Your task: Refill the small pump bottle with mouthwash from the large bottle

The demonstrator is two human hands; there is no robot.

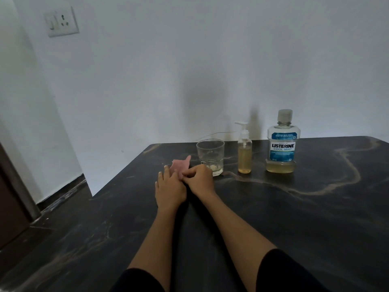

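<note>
The small pump bottle [244, 152] stands upright near the table's far edge, pump head on, yellowish liquid up to about its shoulder. To its right stands the large mouthwash bottle [282, 144], capped, with a blue label and a low layer of yellowish liquid. A pink cloth [181, 163] lies left of the glass. My left hand [169, 186] rests flat on the cloth's near side, fingers spread. My right hand [199, 177] pinches the cloth's edge beside the left hand. Both hands are well left of the bottles.
A clear drinking glass [211, 157] with a little residue at its bottom stands just behind my right hand, left of the pump bottle. The dark marble table [294, 218] ends at a white wall. A wall socket [61, 22] sits high on the left. Floor lies beyond the table's left edge.
</note>
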